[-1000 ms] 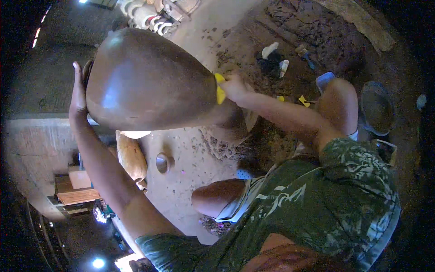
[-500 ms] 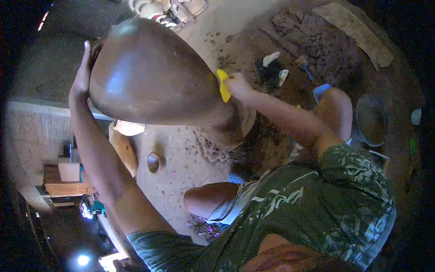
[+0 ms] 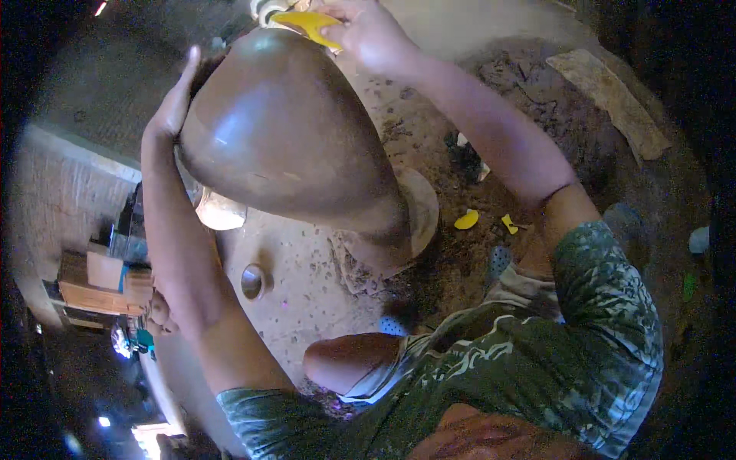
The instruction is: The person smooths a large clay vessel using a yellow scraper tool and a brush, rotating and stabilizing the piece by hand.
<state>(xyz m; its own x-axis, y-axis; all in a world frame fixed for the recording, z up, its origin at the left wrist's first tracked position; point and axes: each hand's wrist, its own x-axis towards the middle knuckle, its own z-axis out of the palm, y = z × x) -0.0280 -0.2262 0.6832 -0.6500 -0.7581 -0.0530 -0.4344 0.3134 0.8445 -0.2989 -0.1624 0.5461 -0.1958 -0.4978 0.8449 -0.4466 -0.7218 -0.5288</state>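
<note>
A large, smooth brown clay pot (image 3: 295,142) fills the upper middle, wide toward the upper left and narrowing toward a round base (image 3: 422,215) at the lower right. Against its left side rests my left hand (image 3: 170,107), thumb raised along the wall and the other fingers mostly hidden behind the pot. My right hand (image 3: 368,34) reaches across to the far top of the pot. Pinched in it is a flat yellow scraper (image 3: 305,23), its edge at or just above the pot's upper end; contact cannot be made out.
Two yellow pieces (image 3: 466,220) lie on the dark ground right of the base. A small round bowl (image 3: 253,281) stands on the floor below the pot. Wet clay (image 3: 529,84) and a long board (image 3: 606,100) lie at the right. My bent knee (image 3: 349,360) is nearby.
My right hand has swung with the yellow scraper from the pot's lower right side up to its far top. The left hand stays at the pot's left side. The view has shifted slightly.
</note>
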